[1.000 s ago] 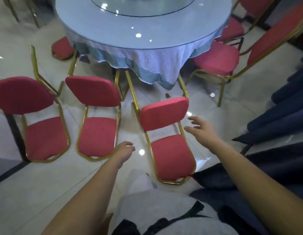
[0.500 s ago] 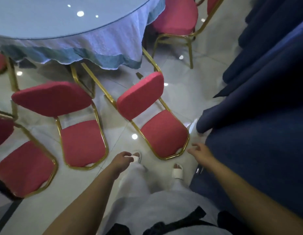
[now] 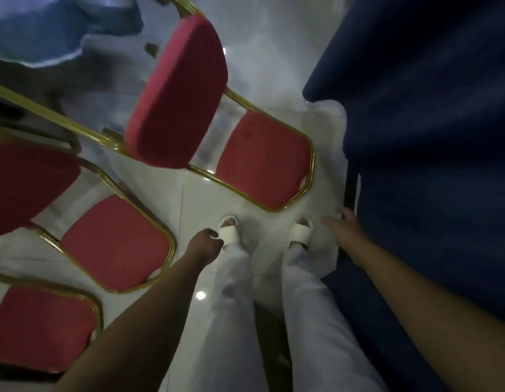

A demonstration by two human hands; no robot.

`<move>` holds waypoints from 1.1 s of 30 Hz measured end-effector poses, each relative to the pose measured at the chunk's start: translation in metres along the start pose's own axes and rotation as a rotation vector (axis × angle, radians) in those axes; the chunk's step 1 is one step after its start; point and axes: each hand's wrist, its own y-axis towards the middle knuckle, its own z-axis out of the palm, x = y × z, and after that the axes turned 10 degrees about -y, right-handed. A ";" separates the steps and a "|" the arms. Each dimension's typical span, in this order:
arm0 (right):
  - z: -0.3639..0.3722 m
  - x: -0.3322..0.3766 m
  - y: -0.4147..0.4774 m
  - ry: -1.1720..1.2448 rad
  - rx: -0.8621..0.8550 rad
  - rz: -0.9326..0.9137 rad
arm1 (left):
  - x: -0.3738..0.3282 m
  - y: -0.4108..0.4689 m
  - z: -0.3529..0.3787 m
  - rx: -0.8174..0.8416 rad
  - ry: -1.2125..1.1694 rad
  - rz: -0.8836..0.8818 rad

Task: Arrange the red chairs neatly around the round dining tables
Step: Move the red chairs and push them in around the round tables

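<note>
One chair [image 3: 262, 159] stands just ahead of my slippers [image 3: 230, 232], second chair [image 3: 115, 241] and third chair [image 3: 42, 326] off left. My left hand [image 3: 206, 241] hangs loosely curled, holding nothing; right hand [image 3: 344, 230] relaxed, fingers apart, beside blue cloth [image 3: 429, 137].

Both bare arms reach forward and down. The left hand [image 3: 206, 241] hangs loosely curled, holding nothing. The right hand [image 3: 344, 229] is relaxed, fingers slightly spread, gripping nothing.
</note>
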 end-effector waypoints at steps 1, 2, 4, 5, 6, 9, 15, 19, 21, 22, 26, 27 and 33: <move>0.008 -0.004 0.019 -0.002 0.009 0.007 | -0.002 0.017 0.010 0.015 -0.004 -0.003; 0.016 -0.008 0.040 -0.010 0.026 0.013 | -0.004 0.035 0.022 0.028 -0.015 -0.011; 0.029 -0.018 0.086 -0.035 0.050 0.027 | -0.006 0.073 0.050 0.044 -0.049 -0.025; 0.036 -0.023 0.110 -0.045 0.046 0.033 | -0.006 0.091 0.064 0.047 -0.079 -0.043; 0.041 -0.028 0.135 -0.046 0.027 0.037 | -0.006 0.110 0.079 0.052 -0.123 -0.072; 0.058 -0.038 0.211 -0.061 -0.057 0.021 | -0.002 0.169 0.125 0.107 -0.279 -0.185; 0.091 -0.060 0.346 -0.043 -0.114 0.103 | -0.006 0.265 0.205 0.100 -0.913 -0.446; 0.117 -0.059 0.419 -0.031 -0.123 0.142 | -0.004 0.322 0.236 -0.023 -1.244 -0.533; 0.132 -0.052 0.449 0.015 -0.142 0.192 | -0.005 0.346 0.244 -0.039 -1.333 -0.530; 0.138 -0.048 0.462 0.062 -0.146 0.225 | -0.005 0.356 0.248 -0.043 -1.356 -0.524; 0.132 -0.045 0.496 0.344 0.126 0.349 | -0.006 0.383 0.258 -0.032 -1.366 -0.493; 0.123 -0.050 0.495 0.364 0.191 0.362 | -0.006 0.383 0.258 -0.023 -1.357 -0.493; 0.135 -0.063 0.475 0.478 0.240 0.371 | 0.000 0.369 0.259 -0.033 -1.384 -0.512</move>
